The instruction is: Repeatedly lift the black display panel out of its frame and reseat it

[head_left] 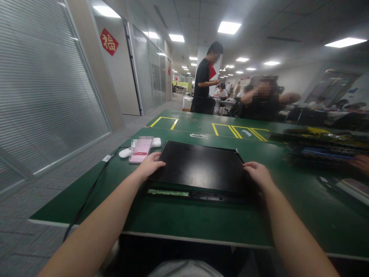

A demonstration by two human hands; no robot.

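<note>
The left hand [150,165] and right hand [258,174] pinch opposite sides of a black display panel [198,163], near the worktop's [201,223] front edge, just beyond a circuit-board strip [168,192]. Even, light support should limit flexing. Yellow tape outlines [215,129] mark the far edge; ceiling lights [229,27] illuminate the office.

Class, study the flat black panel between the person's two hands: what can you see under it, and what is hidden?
Past the near edge of the black panel, a green circuit strip and a dark strip show. Whatever lies farther beneath is covered.
</note>
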